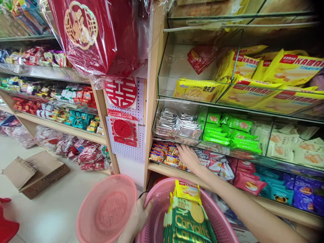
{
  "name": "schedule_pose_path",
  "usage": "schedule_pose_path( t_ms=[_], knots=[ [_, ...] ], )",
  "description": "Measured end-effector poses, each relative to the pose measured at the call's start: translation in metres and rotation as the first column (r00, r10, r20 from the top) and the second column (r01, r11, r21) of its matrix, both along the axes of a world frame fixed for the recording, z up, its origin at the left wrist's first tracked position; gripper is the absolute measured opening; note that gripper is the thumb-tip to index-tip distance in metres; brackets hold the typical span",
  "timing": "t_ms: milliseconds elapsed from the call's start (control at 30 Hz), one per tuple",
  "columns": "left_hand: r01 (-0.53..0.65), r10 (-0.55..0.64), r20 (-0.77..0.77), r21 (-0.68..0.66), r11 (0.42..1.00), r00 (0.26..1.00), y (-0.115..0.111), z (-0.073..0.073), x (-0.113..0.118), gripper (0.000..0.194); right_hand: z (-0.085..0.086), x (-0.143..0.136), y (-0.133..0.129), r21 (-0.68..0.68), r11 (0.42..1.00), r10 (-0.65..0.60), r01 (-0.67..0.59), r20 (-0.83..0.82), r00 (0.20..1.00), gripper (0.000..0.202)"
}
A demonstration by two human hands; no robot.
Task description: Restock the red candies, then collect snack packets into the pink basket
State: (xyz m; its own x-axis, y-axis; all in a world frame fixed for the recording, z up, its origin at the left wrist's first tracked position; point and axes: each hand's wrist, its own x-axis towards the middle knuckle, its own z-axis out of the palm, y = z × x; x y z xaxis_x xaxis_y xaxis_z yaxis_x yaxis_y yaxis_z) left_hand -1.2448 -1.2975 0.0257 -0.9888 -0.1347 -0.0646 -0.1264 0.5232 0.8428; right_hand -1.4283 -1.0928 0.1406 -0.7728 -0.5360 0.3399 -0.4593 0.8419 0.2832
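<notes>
Beyond the left hand [140, 214], on its outer side, sits a spare basket [111, 199], with a carton [43, 173] farther off. Just above the right hand [189, 157], a glass shelf with silver packs [165, 125] and green packs [233, 135] overhangs its reach. The left hand grips the rim of the pink basket [221, 212], perforated and piled with green-and-yellow packets [189, 219], between both arms. The right hand's fingers meet small, shiny orange-and-blue packs [164, 155]; whether they grasp any cannot be told.

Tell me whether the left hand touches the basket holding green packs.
Touching: the head view shows the left hand gripping the rim of that basket.
</notes>
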Motion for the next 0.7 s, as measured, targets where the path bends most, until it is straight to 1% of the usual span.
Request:
schedule_pose_path(
  t_ms=[200, 333, 500, 600, 700],
  knots=[
    [-0.003, 0.003, 0.002, -0.011, 1.0, 1.0, 0.001, 0.004, 0.001, 0.041, -0.003, -0.004, 0.002, 0.015, 1.0, 0.027, -0.027, -0.017, 0.999, 0.032],
    [0.022, -0.022, -0.007, -0.025, 0.999, 1.0, 0.001, 0.001, 0.002, 0.04, -0.002, -0.001, 0.003, 0.021, 0.998, 0.054, -0.053, -0.042, 0.998, 0.029],
    [0.008, -0.008, 0.005, -0.062, 0.998, 1.0, 0.0, -0.005, 0.002, 0.038, 0.01, 0.012, 0.0, 0.048, 0.993, 0.114, -0.11, -0.078, 0.99, 0.034],
    [0.019, -0.019, 0.004, -0.063, 0.998, 1.0, 0.0, -0.003, 0.002, 0.038, 0.017, 0.021, -0.002, 0.058, 0.988, 0.145, -0.141, -0.076, 0.987, 0.035],
    [0.011, -0.01, 0.009, -0.061, 0.998, 1.0, 0.0, 0.0, 0.002, 0.041, 0.019, 0.029, -0.002, 0.053, 0.982, 0.184, -0.182, -0.037, 0.982, 0.03]
  ],
)
